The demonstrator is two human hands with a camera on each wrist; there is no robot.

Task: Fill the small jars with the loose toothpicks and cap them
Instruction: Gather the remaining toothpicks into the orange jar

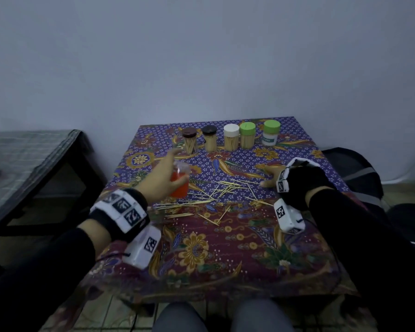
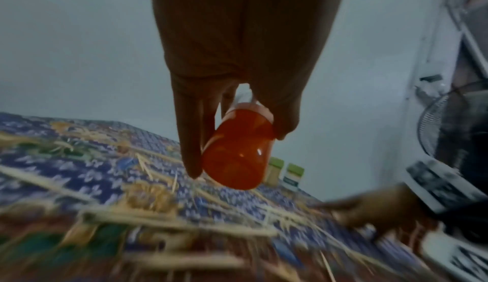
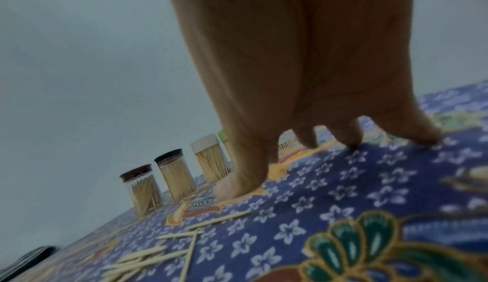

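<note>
**Five jars capped at the back, one orange jar in the air**

Across the patterned tablecloth (image 1: 225, 248) the scene runs big to small. Five filled, capped jars (image 1: 231, 140) line the far edge. Left hand (image 1: 161, 178) holds the orange jar (image 2: 239, 153) off the cloth, tilted, fingers and thumb wrapped round its sides; blur hides whether its mouth is open or capped. Right hand (image 1: 273, 177) lies spread, fingertips (image 3: 232, 190) pressed on the cloth, gripping nothing. Loose toothpicks (image 1: 216, 195) scatter between both hands. My read: filling the last jar is in hand. Next, the right hand must gather a bundle, align it, and feed it in.
</note>
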